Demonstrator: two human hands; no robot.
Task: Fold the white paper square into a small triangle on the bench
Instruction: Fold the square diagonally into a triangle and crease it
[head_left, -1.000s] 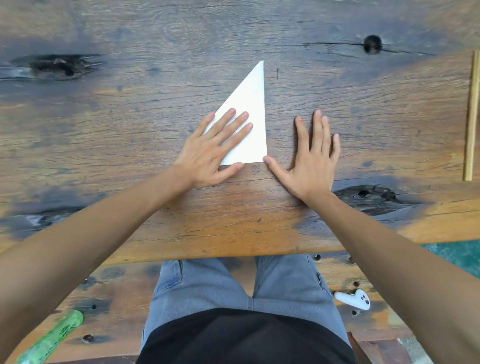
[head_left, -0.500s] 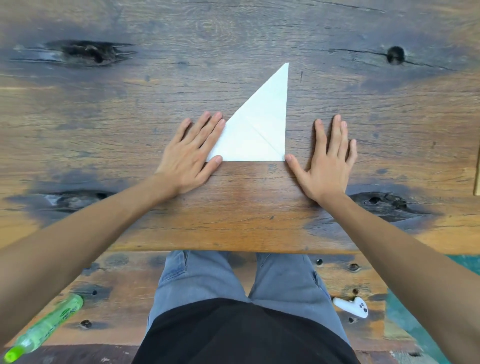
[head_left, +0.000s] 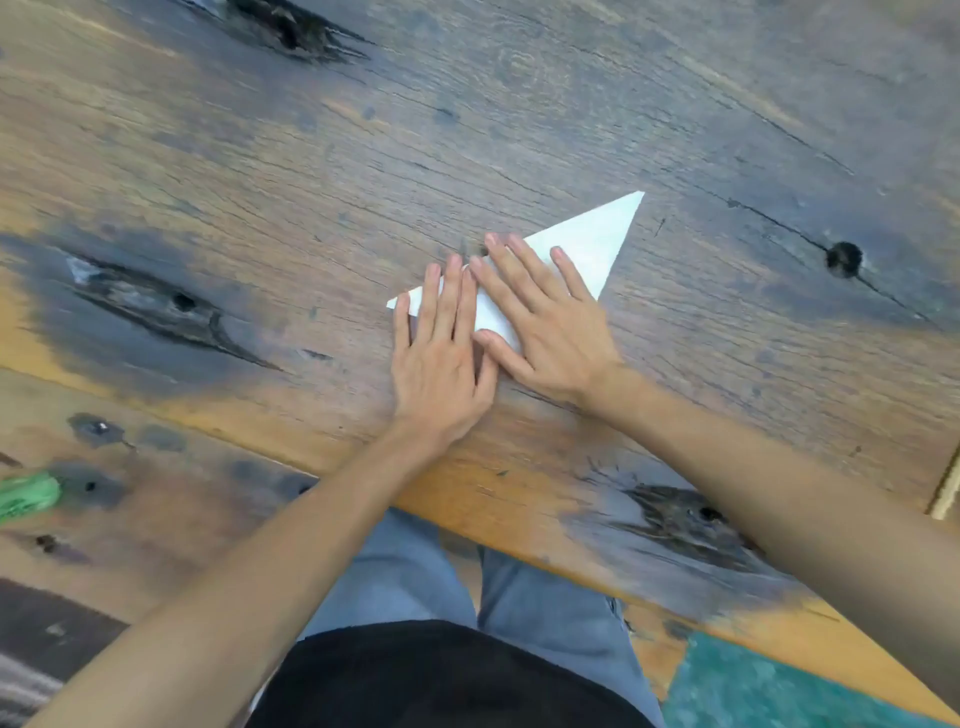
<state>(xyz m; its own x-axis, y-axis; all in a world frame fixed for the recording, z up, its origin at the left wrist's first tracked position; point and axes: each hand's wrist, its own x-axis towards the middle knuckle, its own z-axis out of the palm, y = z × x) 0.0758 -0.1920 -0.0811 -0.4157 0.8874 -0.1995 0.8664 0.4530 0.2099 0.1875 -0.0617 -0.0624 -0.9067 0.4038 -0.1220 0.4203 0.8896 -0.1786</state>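
Both palms are pressing flat now: the left hand (head_left: 441, 358) is lying spread over the near corner of the white paper (head_left: 592, 244), the right hand (head_left: 550, 322) just beside it, fingers splayed, gripping nothing, probably pinning the triangle against the wooden surface (head_left: 260, 171) to sharpen its crease.

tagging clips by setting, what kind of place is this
Probably a workshop or rustic outdoor seating spot: a weathered plank bench with dark knots and a drilled hole, and teal flooring beneath.
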